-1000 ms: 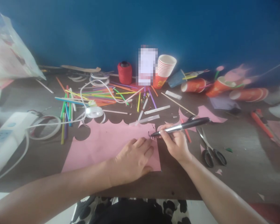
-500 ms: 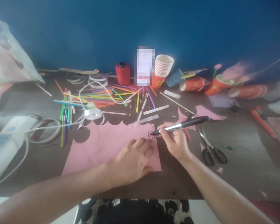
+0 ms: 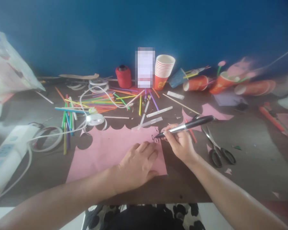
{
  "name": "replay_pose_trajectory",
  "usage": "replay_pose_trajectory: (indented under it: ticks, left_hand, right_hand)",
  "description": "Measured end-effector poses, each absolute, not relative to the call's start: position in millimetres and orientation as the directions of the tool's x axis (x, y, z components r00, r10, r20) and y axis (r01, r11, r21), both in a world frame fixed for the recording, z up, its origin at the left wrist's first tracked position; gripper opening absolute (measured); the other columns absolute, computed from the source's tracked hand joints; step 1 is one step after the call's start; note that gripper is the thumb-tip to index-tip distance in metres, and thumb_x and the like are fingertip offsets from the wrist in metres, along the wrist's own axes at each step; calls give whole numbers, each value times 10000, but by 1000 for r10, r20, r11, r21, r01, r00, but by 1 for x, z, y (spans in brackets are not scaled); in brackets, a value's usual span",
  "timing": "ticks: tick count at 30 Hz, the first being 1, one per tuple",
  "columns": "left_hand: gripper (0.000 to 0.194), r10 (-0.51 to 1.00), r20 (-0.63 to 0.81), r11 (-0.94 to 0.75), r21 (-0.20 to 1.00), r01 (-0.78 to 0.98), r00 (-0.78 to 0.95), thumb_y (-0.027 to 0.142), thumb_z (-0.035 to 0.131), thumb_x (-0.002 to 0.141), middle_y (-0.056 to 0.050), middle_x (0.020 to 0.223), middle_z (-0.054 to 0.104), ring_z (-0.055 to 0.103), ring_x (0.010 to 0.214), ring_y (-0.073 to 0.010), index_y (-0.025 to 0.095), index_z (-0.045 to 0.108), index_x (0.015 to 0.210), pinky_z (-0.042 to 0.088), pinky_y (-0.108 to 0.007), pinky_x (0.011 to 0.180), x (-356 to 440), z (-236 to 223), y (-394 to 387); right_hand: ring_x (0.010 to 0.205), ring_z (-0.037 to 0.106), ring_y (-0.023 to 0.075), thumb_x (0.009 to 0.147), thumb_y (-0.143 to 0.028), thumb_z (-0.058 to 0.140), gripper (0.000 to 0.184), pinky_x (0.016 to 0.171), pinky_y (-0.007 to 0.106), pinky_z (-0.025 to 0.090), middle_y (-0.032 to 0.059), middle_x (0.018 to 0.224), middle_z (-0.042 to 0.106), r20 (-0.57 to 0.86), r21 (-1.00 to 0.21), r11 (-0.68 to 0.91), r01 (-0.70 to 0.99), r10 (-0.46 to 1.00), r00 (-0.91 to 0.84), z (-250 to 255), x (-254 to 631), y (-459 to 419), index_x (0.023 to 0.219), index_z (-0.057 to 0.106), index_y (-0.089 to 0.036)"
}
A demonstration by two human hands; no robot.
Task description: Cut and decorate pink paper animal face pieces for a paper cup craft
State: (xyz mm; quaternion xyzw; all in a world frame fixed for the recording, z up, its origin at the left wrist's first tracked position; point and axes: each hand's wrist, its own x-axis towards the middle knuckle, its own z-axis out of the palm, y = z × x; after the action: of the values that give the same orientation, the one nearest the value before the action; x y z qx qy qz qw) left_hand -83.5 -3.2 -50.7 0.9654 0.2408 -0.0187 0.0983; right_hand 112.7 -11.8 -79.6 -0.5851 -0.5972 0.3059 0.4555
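A pink sheet of paper [image 3: 103,153] with scalloped cut-outs along its far edge lies on the dark table. My left hand [image 3: 139,161] rests palm down on its right part, fingers laid over the paper and slightly bent. Between thumb and fingers, my right hand [image 3: 181,145] grips a black and silver pen [image 3: 182,127]. The pen's tip meets the paper near its right edge, at small dark curved marks [image 3: 156,138]. To the right of that hand are scissors [image 3: 216,150] with black handles, blades slightly apart, among pink paper scraps [image 3: 216,112].
Colourful sticks [image 3: 105,100] and a white cable [image 3: 80,99] spread behind the paper. A power strip [image 3: 13,153] sits left. At the back stand a red spool [image 3: 123,78], a blurred-out upright panel [image 3: 145,67] and stacked paper cups [image 3: 164,72]; more cups [image 3: 195,83] lie right. A red cutter [image 3: 271,118] lies far right.
The view has shifted slightly. Both hands keep nearly the same places, and the pen tip stays at the marks by the paper's right edge.
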Motion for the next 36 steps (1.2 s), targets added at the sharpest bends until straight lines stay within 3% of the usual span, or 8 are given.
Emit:
replay_pose_trajectory:
  ticks: [13, 36]
  left_hand:
    - [524, 469, -108, -852, 205, 481, 877, 462, 516, 841, -108, 1361, 434, 395, 1186, -295, 147, 456, 1255, 360, -426, 949, -83, -48, -3]
    - [543, 488, -74, -843, 220, 491, 870, 443, 533, 836, -90, 1363, 441, 376, 1215, -291, 142, 442, 1278, 364, -455, 982, -84, -51, -5]
  right_hand:
    - [765, 604, 173, 890, -291, 496, 121, 706, 298, 494, 41, 822, 593, 217, -873, 158, 461, 973, 79, -79, 115, -12, 870, 555, -187]
    - [706, 599, 142, 889, -271, 495, 144, 654, 256, 470, 36, 808, 617, 208, -864, 163, 476, 977, 43, -72, 114, -13, 837, 584, -171]
